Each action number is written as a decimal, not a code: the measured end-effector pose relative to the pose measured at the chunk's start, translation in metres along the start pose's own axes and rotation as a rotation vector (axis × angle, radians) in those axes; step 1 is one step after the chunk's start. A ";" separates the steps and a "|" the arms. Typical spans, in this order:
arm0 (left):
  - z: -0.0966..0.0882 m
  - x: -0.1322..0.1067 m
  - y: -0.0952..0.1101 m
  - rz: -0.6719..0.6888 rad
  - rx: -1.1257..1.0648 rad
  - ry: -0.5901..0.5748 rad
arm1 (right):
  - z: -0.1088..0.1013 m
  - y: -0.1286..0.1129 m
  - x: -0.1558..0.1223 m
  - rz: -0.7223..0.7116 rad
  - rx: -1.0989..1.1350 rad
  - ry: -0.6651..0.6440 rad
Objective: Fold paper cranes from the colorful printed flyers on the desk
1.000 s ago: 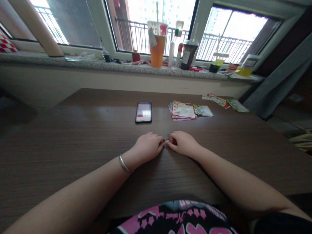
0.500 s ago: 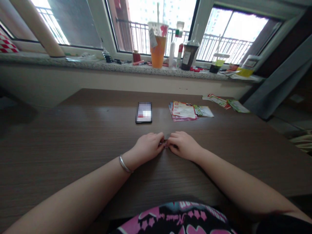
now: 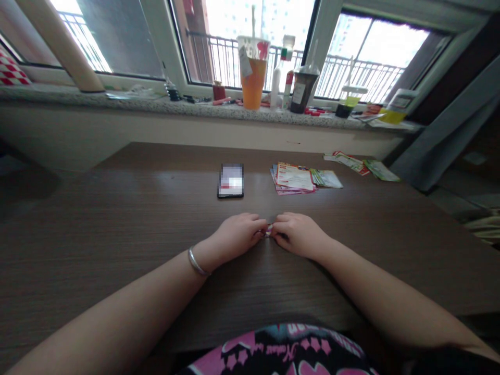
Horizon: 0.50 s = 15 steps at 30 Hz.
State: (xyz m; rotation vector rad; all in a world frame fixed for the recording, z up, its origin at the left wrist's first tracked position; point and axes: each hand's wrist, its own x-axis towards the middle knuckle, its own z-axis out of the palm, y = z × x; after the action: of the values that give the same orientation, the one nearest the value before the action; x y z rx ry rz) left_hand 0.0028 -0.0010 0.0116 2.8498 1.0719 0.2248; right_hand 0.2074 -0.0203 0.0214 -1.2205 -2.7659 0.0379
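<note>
Between my fingertips, low over the brown table (image 3: 117,224), is a small pink-and-white piece (image 3: 269,230) that looks like folded paper. My left hand (image 3: 242,233) pinches its left end, fingers curled and a silver bangle on the wrist. On the other end my right hand (image 3: 299,233) is closed with bent fingers. Only a sliver of the piece shows; my fingers cover the rest. A phone (image 3: 230,180) with a blurred screen lies beyond my left hand. Past my right hand is a stack of printed paper packets (image 3: 295,177).
More packets (image 3: 382,170) lie at the table's far right. The stone windowsill (image 3: 195,108) behind holds a tall cup of orange drink (image 3: 253,80), a dark drink cup (image 3: 303,89), bottles (image 3: 277,78) and small items. A grey curtain (image 3: 445,125) hangs at right.
My hands have moved slightly apart, the right one a little to the right. More of the pink-and-white piece now shows between them. The phone and packets have stayed put.
</note>
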 end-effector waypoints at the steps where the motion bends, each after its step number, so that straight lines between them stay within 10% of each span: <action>1: -0.001 0.000 0.001 0.009 0.020 0.003 | 0.000 0.000 0.000 -0.005 -0.009 -0.002; 15: 0.002 -0.004 -0.001 0.103 0.201 0.100 | 0.004 -0.001 0.004 0.069 -0.137 0.034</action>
State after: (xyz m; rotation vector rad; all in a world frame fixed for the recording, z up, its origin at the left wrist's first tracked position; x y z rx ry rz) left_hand -0.0006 -0.0025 0.0088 3.1079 1.0204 0.2855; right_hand 0.2036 -0.0185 0.0173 -1.3359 -2.7360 -0.1678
